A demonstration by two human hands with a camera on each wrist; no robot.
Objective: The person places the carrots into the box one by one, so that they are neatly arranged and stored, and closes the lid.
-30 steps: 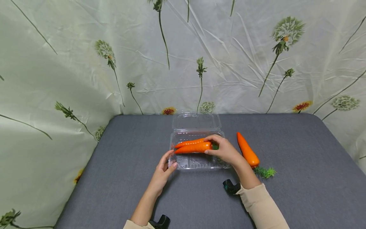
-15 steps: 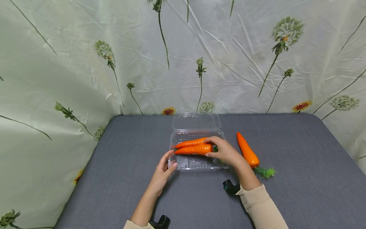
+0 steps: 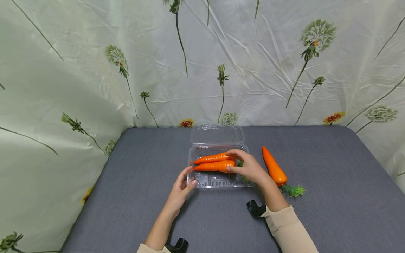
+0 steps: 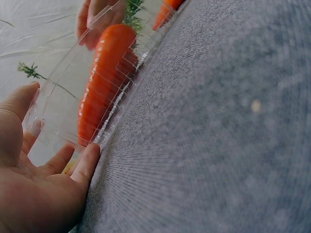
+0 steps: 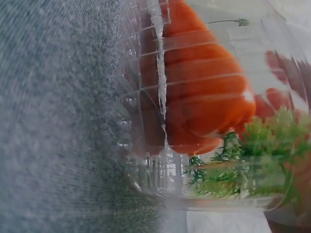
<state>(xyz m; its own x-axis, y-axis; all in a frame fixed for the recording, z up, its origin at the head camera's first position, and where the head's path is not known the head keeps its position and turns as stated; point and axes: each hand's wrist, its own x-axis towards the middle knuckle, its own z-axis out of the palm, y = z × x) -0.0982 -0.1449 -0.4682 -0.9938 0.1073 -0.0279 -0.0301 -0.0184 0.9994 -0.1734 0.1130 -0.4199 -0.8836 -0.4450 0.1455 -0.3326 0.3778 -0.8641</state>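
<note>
A clear plastic clamshell container (image 3: pixel 221 183) lies on the table with its lid (image 3: pixel 218 135) folded back. Two glossy orange carrots lie side by side inside: a near carrot (image 3: pixel 212 166) and a far carrot (image 3: pixel 210 158), tips toward the left. My right hand (image 3: pixel 250 169) holds their thick ends, thumb on the near one and fingers over the far one. Green tops (image 5: pixel 272 150) show below that hand in the right wrist view. My left hand (image 3: pixel 178 193) grips the container's left end, the thumb (image 4: pixel 22 99) at its rim and other fingertips by its base.
A third carrot (image 3: pixel 274 168) with a green top (image 3: pixel 294 190) lies on the grey table (image 3: pixel 332 182), right of the container. A flower-printed sheet (image 3: pixel 265 63) hangs behind and on the left. Black wrist devices rest beside both forearms.
Inside the container, the near carrot has shifted slightly toward the front, so more of the far one shows. My right hand moves little, and my left stays in place.
</note>
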